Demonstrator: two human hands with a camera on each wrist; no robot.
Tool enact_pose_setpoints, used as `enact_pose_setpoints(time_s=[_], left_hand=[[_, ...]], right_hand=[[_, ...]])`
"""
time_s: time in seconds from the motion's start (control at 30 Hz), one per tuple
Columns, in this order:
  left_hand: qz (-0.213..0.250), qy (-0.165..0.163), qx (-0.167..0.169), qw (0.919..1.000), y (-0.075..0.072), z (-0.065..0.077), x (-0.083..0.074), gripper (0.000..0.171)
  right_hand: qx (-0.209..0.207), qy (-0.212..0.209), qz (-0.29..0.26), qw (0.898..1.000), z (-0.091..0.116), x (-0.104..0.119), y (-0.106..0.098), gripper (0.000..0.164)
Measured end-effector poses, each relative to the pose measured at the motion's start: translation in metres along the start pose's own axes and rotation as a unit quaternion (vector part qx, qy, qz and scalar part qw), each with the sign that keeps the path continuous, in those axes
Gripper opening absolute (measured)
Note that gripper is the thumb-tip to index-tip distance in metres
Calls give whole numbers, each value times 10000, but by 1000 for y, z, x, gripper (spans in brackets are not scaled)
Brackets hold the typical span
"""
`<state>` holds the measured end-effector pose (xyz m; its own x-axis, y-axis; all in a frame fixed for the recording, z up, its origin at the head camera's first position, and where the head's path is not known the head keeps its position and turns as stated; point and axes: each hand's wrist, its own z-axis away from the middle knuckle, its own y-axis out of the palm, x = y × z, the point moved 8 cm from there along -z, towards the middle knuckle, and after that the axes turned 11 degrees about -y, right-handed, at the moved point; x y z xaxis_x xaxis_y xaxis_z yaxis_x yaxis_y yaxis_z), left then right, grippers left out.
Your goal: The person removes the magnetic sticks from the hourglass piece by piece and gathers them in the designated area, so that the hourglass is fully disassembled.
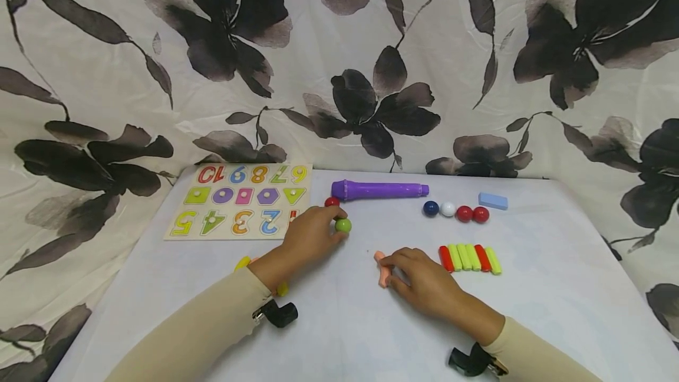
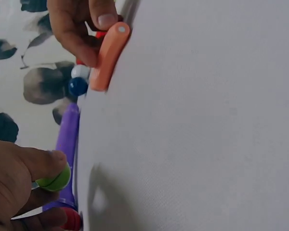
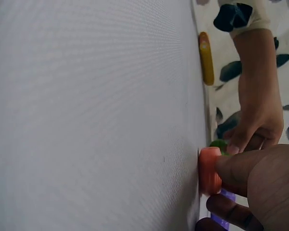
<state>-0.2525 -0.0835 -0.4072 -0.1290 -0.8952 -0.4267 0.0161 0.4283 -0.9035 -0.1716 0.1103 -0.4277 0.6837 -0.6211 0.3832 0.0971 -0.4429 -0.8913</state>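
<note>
My left hand (image 1: 313,231) pinches a green ball (image 1: 343,225) between thumb and fingers, just off the lower right corner of the number puzzle board (image 1: 175,236). Right behind its fingers lies a red ball (image 1: 332,201), near the wide end of a purple tube (image 1: 382,190). Farther right, my right hand (image 1: 424,282) grips an orange piece (image 1: 383,270) on the white table. Seen from the left wrist, that orange piece (image 2: 108,57) is a smooth bar with a pale dot near one end. The right wrist view shows the thumb pressed against its side.
To the right, several red and lime sticks (image 1: 467,258) lie in a row. Behind them sit a dark blue ball (image 1: 431,208), a white ball (image 1: 448,210), two red balls (image 1: 464,213) and a blue block (image 1: 493,201). Yellow pieces (image 1: 243,262) show partly under the left forearm.
</note>
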Motion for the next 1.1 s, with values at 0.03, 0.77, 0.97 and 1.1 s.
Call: enact_pose_setpoints(time_s=[0.03,0.77,0.97,1.1], left_hand=[[-12,-38,4,10000,1,-3,1,35],[-201,-12,-56,9998,8,-10,2,43],[-403,742,108,9964,6,22,-32,38],[-759,1455,474,9853,22,44,-58,38]], right_hand=[[-3,-10,-4,10000,0,0,0,35],[25,-28,-108,9999,-1,1,1,35],[225,524,-208,9982,0,-5,3,48],[306,969,-349,9942,2,-11,0,56]])
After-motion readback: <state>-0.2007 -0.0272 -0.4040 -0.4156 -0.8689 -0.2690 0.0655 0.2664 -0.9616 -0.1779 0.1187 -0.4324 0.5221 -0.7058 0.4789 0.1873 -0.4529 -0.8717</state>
